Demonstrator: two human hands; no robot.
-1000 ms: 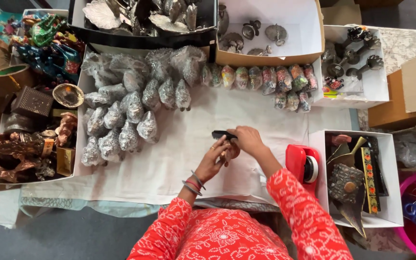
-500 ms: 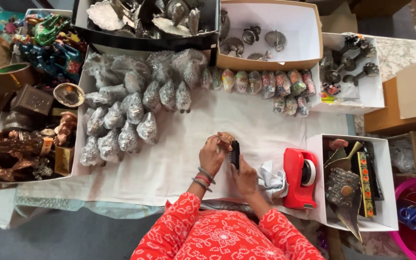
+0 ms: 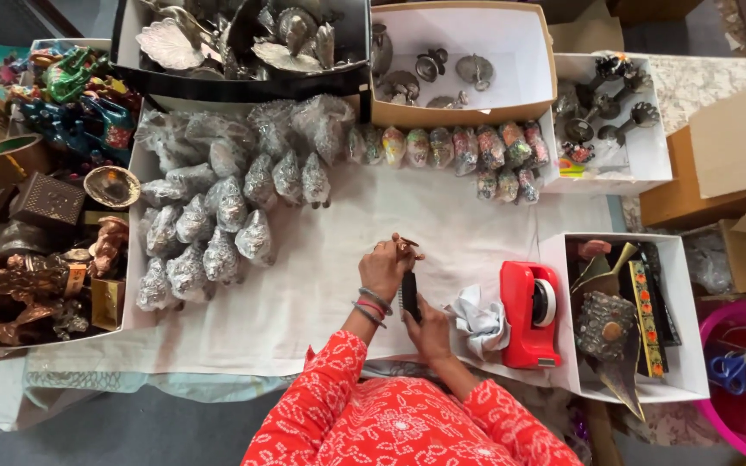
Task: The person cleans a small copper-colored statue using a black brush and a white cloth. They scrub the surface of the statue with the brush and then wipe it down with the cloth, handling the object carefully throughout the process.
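My left hand (image 3: 386,267) is raised over the white cloth (image 3: 338,250), with bangles on its wrist and its fingers pinched on a small brownish object (image 3: 407,245). Just below it, my right hand (image 3: 429,330) grips a small black rectangular object (image 3: 408,296) held upright between the two hands. A crumpled white cloth (image 3: 479,318) lies right of my right hand, next to a red tape dispenser (image 3: 530,313).
Several wrapped silver figurines (image 3: 218,224) lie to the left. A row of wrapped colourful items (image 3: 451,151) sits at the back. White boxes hold metal pieces (image 3: 459,65) and ornaments (image 3: 619,311). Brass and painted figures (image 3: 45,216) crowd the far left. A pink tub (image 3: 744,380) holds scissors.
Both hands drew back from the middle of the cloth toward my body. My right hand dropped below the left, now holding the black object upright.
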